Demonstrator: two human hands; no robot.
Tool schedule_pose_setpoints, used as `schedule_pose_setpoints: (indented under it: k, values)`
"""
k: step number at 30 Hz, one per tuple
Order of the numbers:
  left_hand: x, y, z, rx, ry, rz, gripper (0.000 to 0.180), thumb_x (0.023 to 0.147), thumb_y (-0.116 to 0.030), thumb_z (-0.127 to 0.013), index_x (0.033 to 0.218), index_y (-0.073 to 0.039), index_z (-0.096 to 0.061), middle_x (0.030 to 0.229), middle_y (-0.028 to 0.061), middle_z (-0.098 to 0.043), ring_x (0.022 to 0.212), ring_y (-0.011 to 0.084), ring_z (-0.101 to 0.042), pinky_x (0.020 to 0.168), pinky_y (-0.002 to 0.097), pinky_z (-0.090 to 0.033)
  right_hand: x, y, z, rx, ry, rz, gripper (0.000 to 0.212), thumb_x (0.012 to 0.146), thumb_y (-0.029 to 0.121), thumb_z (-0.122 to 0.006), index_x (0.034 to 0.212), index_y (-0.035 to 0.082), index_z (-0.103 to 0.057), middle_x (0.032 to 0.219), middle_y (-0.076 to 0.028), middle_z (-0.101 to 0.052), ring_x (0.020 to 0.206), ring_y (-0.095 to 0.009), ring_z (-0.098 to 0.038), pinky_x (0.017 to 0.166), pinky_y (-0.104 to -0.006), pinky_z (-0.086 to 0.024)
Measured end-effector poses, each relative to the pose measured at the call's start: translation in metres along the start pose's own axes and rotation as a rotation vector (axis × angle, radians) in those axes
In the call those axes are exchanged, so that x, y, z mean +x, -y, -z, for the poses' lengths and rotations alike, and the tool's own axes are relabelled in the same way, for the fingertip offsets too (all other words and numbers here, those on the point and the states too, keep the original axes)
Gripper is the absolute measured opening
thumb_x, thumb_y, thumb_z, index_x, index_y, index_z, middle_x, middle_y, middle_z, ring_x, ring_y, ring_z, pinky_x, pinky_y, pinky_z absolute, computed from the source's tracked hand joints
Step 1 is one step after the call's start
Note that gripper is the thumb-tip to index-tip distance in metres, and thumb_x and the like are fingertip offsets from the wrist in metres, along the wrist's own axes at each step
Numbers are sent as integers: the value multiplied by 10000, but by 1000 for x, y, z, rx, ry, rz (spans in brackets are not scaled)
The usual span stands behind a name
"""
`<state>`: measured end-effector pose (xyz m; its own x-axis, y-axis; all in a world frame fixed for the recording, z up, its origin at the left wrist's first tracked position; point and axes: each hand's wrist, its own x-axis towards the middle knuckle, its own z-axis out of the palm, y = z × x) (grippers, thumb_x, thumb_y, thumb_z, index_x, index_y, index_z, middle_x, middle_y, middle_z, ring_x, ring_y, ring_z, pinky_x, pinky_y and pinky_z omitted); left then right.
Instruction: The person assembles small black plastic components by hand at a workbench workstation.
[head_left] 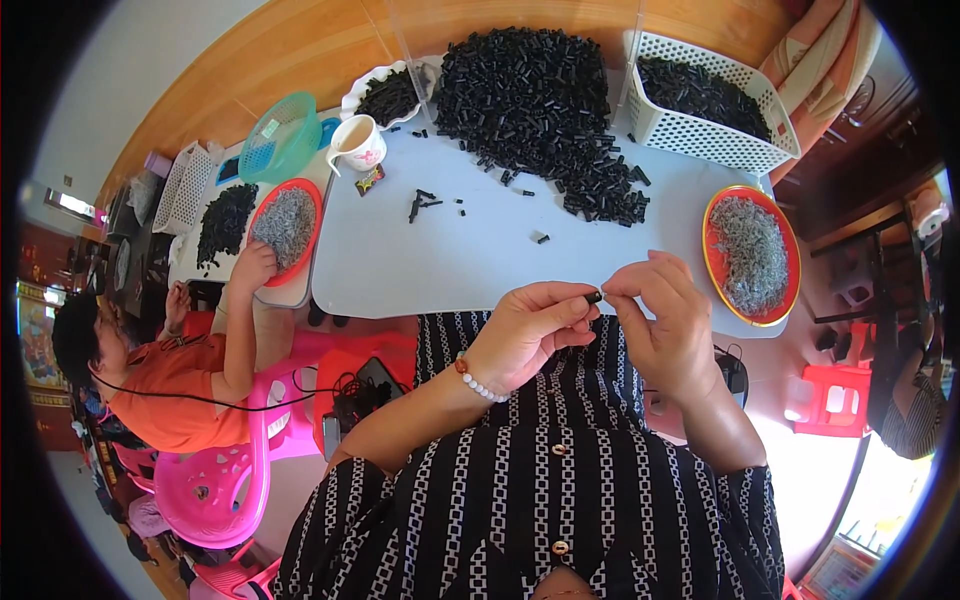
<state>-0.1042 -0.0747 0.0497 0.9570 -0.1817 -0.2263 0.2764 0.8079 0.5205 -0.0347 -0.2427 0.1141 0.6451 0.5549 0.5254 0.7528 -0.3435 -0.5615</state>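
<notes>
Between my two hands, just past the table's near edge, is a small black cylindrical piece (593,297). My left hand (535,325) is closed on it, thumb and fingers pinching it. The fingertips of my right hand (660,315) are pinched together right at the piece's end; whatever they hold is too small to make out. A large heap of black cylindrical pieces (530,95) covers the far middle of the white table (400,250). At the right edge stands a red plate (708,232) piled with small silvery-grey parts (748,255).
A white perforated basket (700,140) of black pieces stands at the far right. Far left are a mug (360,145), a small packet (370,180) and a white bowl (352,98). A co-worker in orange (185,400) reaches into another red plate (316,225). A few black pieces (422,203) lie loose.
</notes>
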Motion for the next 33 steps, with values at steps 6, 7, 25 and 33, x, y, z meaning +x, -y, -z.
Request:
schedule_pose_setpoints:
  k: [6, 7, 25, 33]
  values:
    - [-3, -7, -9, 141, -99, -4, 209, 904, -89, -622, 1086, 9, -650, 951, 93, -681, 822, 117, -645, 764, 264, -565, 7, 4, 8, -243, 194, 87, 128, 757, -29, -600, 851, 56, -616, 797, -40, -643, 754, -216, -625, 1001, -484, -372]
    - [-3, -7, -12, 193, -145, 9, 186, 912, -84, -606, 1070, 1, -652, 942, 86, -676, 807, 130, -653, 759, 285, -567, 8, 4, 9, -244, 196, 88, 128, 757, -29, -600, 851, 56, -616, 797, -40, -643, 754, -216, -625, 1001, -484, -372]
    - [0, -29, 39, -423, 267, -32, 165, 958, -132, -528, 1079, -58, -612, 933, 56, -625, 841, 137, -558, 798, 329, -563, 16, -84, -103, -86, 137, 161, 249, 731, -6, -626, 972, 49, -654, 957, -116, -626, 857, -304, -579, 769, -377, -483]
    - [-2, -23, 30, -455, 241, -8, 196, 952, -103, -534, 1122, -15, -575, 939, 76, -637, 834, 157, -630, 796, 320, -567, 12, -100, -116, -164, 190, 142, 135, 787, 30, -591, 914, 41, -637, 923, -117, -633, 801, -313, -596, 719, -376, -489]
